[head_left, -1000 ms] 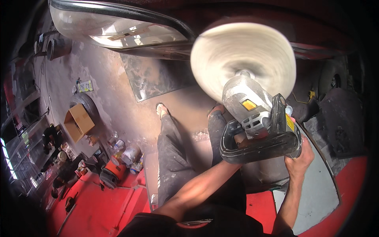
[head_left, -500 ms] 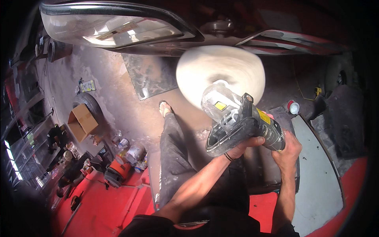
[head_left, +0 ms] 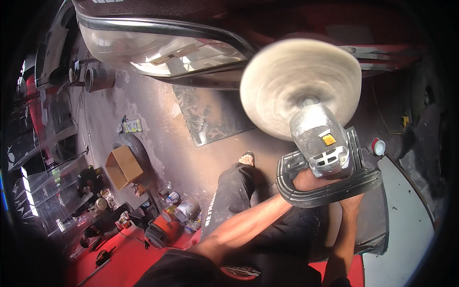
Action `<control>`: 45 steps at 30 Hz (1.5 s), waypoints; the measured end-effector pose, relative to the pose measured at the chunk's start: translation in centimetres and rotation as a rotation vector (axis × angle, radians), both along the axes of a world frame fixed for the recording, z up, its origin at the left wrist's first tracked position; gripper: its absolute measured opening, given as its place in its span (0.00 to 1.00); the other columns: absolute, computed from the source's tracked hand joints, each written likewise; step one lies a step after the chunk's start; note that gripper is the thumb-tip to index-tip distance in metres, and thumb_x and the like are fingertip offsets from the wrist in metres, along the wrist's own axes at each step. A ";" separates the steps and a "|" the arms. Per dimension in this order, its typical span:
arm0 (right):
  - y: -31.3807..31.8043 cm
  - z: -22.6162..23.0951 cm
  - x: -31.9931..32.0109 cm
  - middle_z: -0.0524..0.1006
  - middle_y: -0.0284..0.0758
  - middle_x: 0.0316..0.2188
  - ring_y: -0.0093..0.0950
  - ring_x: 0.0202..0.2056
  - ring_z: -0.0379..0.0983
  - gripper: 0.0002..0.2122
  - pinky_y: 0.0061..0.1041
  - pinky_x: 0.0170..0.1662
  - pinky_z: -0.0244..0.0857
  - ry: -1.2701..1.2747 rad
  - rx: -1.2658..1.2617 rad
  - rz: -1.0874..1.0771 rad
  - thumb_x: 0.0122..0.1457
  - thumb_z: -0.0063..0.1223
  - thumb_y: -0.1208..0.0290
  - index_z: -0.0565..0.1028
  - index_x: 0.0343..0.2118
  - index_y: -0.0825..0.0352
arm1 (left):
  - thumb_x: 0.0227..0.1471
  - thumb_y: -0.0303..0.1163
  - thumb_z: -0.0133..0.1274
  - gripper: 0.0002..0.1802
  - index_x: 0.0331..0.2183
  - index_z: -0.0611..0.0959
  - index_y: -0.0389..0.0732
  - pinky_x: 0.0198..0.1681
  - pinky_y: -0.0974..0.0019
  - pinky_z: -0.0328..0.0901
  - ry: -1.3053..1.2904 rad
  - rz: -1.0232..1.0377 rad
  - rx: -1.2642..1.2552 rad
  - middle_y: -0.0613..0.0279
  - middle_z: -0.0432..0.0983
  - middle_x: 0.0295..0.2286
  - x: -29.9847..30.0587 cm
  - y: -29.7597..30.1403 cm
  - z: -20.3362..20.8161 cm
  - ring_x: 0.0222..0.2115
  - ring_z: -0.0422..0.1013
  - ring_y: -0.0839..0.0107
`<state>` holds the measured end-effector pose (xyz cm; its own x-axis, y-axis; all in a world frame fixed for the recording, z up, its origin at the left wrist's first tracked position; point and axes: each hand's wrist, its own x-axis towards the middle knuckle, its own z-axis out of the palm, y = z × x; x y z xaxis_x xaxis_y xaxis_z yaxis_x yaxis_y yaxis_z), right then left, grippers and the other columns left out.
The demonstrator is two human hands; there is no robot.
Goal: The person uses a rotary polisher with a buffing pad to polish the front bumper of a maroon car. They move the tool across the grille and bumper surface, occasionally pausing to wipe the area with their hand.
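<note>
A polisher with a metal head and a black loop handle is held up in front of a dark red car. Its wide off-white buffing pad is blurred by spinning and overlaps the car's front, beside the headlight. My left hand is closed round the tool's body, seen through the loop handle. Behind that handle, my right hand grips the rear of the polisher; its fingers are mostly hidden. Whether the pad touches the car I cannot tell.
A dark flat sheet lies on the floor below the bumper. To the left are a cardboard box, a tire, a bucket and several cans. A pale panel and a red-and-white can are at the right.
The polisher has moved right and tilted, with its pad now facing more toward the car and higher in view. Both hands stay on it. The whole view has shifted, too.
</note>
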<state>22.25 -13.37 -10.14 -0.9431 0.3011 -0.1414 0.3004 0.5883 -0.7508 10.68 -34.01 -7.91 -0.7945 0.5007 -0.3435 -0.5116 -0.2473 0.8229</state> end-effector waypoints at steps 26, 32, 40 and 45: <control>-21.6 -27.0 -3.1 0.80 0.42 0.44 0.37 0.45 0.78 0.17 0.37 0.49 0.72 0.257 -0.378 -0.049 0.62 0.65 0.70 0.78 0.52 0.69 | 0.45 0.26 0.74 0.35 0.56 0.83 0.41 0.52 0.59 0.72 0.642 -0.329 -0.293 0.59 0.83 0.48 -4.2 -12.0 -23.8 0.47 0.77 0.66; -24.5 -30.1 -2.9 0.80 0.45 0.49 0.38 0.51 0.78 0.18 0.39 0.52 0.71 0.276 -0.230 -0.061 0.61 0.66 0.70 0.78 0.52 0.69 | 0.45 0.27 0.73 0.35 0.57 0.82 0.42 0.50 0.61 0.73 0.785 -0.226 -0.176 0.61 0.83 0.46 -4.1 -12.7 -24.1 0.45 0.76 0.68; -25.8 -23.4 -7.0 0.85 0.41 0.33 0.40 0.37 0.86 0.15 0.36 0.39 0.78 0.504 -0.476 -0.028 0.54 0.72 0.69 0.81 0.42 0.68 | 0.43 0.36 0.71 0.40 0.59 0.77 0.41 0.53 0.55 0.72 0.501 0.020 0.127 0.56 0.76 0.47 -4.5 -16.7 -21.0 0.47 0.75 0.59; -23.3 -18.0 -8.2 0.85 0.44 0.32 0.42 0.35 0.86 0.16 0.33 0.37 0.77 0.444 -0.278 0.031 0.49 0.72 0.77 0.79 0.41 0.69 | 0.42 0.40 0.70 0.44 0.60 0.72 0.40 0.54 0.51 0.72 0.409 0.136 0.421 0.53 0.73 0.47 -5.0 -15.3 -18.2 0.48 0.74 0.53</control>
<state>14.08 -36.65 -28.19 -0.9381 0.2800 0.2037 -0.0969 0.3525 -0.9308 5.70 -49.32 -26.08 -0.8868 0.4120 0.2094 -0.1149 -0.6354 0.7636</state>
